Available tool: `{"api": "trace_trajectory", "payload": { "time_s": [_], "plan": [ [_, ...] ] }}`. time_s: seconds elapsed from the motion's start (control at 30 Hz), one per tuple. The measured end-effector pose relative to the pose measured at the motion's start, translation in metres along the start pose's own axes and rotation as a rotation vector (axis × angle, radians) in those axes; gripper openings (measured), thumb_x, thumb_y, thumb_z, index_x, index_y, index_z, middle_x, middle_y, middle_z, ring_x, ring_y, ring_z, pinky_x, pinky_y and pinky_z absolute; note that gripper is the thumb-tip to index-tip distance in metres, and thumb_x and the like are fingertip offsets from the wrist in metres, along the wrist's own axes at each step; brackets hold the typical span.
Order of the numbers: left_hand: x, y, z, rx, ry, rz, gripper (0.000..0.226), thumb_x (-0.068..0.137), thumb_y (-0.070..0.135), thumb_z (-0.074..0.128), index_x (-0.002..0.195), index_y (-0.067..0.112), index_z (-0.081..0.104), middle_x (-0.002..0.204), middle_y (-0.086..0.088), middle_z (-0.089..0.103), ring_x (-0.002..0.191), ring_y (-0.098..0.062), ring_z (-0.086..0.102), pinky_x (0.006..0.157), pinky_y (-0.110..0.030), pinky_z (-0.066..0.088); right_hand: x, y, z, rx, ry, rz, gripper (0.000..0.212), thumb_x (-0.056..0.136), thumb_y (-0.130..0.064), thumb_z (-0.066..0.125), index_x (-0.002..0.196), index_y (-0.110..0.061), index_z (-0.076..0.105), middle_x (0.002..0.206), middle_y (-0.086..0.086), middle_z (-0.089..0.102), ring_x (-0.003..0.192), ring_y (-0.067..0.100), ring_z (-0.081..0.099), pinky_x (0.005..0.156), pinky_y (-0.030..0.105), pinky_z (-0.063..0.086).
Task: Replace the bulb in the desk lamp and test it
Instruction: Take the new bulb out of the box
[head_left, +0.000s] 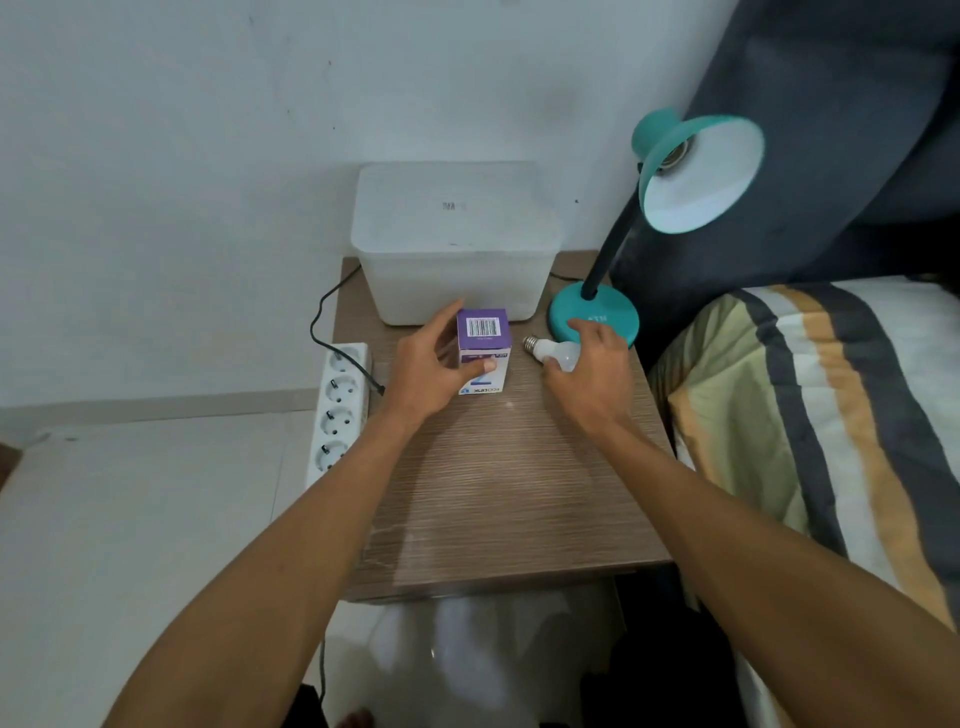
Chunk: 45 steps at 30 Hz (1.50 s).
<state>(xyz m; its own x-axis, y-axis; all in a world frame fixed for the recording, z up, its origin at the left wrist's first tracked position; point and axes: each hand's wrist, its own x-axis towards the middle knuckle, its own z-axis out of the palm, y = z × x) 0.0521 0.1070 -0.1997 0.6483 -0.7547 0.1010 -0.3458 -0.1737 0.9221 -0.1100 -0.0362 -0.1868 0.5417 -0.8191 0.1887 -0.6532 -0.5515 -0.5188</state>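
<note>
Bulb (553, 354) lies on its side on the tabletop (498, 493), screw cap pointing left, just in front of the lamp base (595, 318). Right hand (589, 376) is curled over the bulb's round end, fingers wrapped on it; the far half of the globe is hidden under the hand, so I can't tell if it is lifted or resting.

Lamp shade (698, 174) is tilted toward the camera, socket visible inside with no bulb in it. Dark gooseneck runs from the shade down to the teal base; the base's front right edge is covered by the right hand.

Bulb box (483, 351), purple and white, stands upright just left of the bulb, barcode on top. Left hand (434, 371) is spread around it, thumb on the front face, fingers behind the left side; the grip looks loose. Print on the box is upside down and mostly unreadable.

White lidded bin (452, 244) sits behind the box, against the wall. Its label is blurred.

Power strip (340, 410) hangs at the tabletop's left edge, one black plug in it. The cord (324, 317) loops behind the bin and is lost there.

Striped bedding (831, 415) on the right, cut off by the frame.
</note>
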Motion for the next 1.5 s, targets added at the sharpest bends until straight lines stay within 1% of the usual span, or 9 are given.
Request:
{"api": "trace_trajectory", "payload": {
  "time_s": [0.07,0.17,0.33,0.47,0.67,0.83,1.03,1.3,1.5],
  "plan": [
    [0.0,0.002,-0.001,-0.007,-0.014,-0.015,0.095,0.073,0.019,0.093,0.153,0.012,0.044,0.139,-0.004,0.064,0.126,-0.01,0.061,0.106,-0.037,0.055,0.008,-0.013,-0.008,0.064,0.021,-0.137,0.049,0.09,-0.034,0.07,0.134,-0.017,0.059,0.133,0.003,0.06,0.127,0.02,0.05,0.104,0.032,0.041],
    [0.002,0.001,-0.004,-0.024,-0.048,-0.025,0.097,0.071,0.021,0.094,0.153,0.011,0.044,0.14,-0.007,0.064,0.127,-0.015,0.063,0.105,-0.039,0.055,0.022,-0.037,-0.018,0.085,-0.093,-0.357,0.043,0.09,-0.033,0.07,0.129,-0.016,0.063,0.127,0.002,0.065,0.118,0.015,0.058,0.097,0.035,0.052],
    [0.001,0.001,-0.007,-0.023,-0.067,-0.023,0.103,0.066,0.037,0.093,0.153,0.013,0.044,0.138,-0.006,0.065,0.124,-0.016,0.065,0.103,-0.042,0.057,0.033,-0.055,-0.021,-0.139,-0.3,-0.62,0.036,0.092,-0.032,0.068,0.124,-0.016,0.067,0.125,0.002,0.068,0.112,0.017,0.06,0.087,0.031,0.054],
    [-0.001,0.002,-0.007,-0.023,-0.075,-0.018,0.106,0.063,0.047,0.089,0.154,0.017,0.043,0.139,-0.005,0.065,0.126,-0.016,0.065,0.102,-0.044,0.057,0.041,-0.056,-0.026,-0.182,-0.353,-0.661,0.036,0.093,-0.03,0.068,0.126,-0.016,0.068,0.127,0.002,0.068,0.112,0.019,0.062,0.087,0.036,0.055],
    [-0.001,0.003,-0.006,-0.01,-0.079,-0.015,0.105,0.065,0.041,0.088,0.156,0.015,0.04,0.14,-0.007,0.064,0.127,-0.017,0.064,0.104,-0.043,0.056,0.049,-0.058,-0.03,-0.203,-0.418,-0.7,0.043,0.092,-0.031,0.069,0.133,-0.018,0.063,0.127,0.006,0.069,0.113,0.024,0.062,0.089,0.04,0.054],
    [0.0,0.001,-0.003,-0.012,-0.064,-0.023,0.097,0.072,0.023,0.091,0.155,0.014,0.041,0.136,-0.006,0.066,0.122,-0.013,0.065,0.101,-0.042,0.058,0.044,-0.053,-0.026,-0.226,-0.347,-0.788,0.037,0.095,-0.029,0.064,0.13,-0.015,0.066,0.123,0.007,0.07,0.106,0.024,0.063,0.084,0.04,0.056],
    [0.001,-0.002,-0.003,-0.019,-0.065,-0.008,0.098,0.069,0.039,0.087,0.154,0.017,0.043,0.133,-0.006,0.067,0.123,-0.015,0.065,0.1,-0.045,0.058,0.037,-0.049,-0.025,-0.224,-0.281,-0.881,0.033,0.096,-0.029,0.06,0.123,-0.011,0.068,0.116,0.008,0.072,0.097,0.024,0.066,0.078,0.039,0.057],
    [0.001,-0.004,0.0,-0.02,-0.05,-0.003,0.092,0.076,0.021,0.088,0.155,0.014,0.041,0.136,-0.01,0.064,0.125,-0.017,0.064,0.098,-0.042,0.06,0.033,-0.04,-0.017,-0.218,-0.218,-0.922,0.035,0.099,-0.029,0.057,0.124,-0.005,0.065,0.119,0.013,0.071,0.101,0.028,0.068,0.078,0.039,0.059],
    [0.0,-0.006,0.0,-0.045,-0.042,0.015,0.1,0.078,0.01,0.089,0.16,0.017,0.032,0.131,0.004,0.064,0.116,0.004,0.065,0.1,-0.033,0.058,0.032,-0.044,-0.019,-0.084,-0.166,-0.835,0.029,0.101,-0.023,0.053,0.121,-0.007,0.066,0.109,0.01,0.074,0.094,0.025,0.069,0.078,0.041,0.058]
  ]
}}
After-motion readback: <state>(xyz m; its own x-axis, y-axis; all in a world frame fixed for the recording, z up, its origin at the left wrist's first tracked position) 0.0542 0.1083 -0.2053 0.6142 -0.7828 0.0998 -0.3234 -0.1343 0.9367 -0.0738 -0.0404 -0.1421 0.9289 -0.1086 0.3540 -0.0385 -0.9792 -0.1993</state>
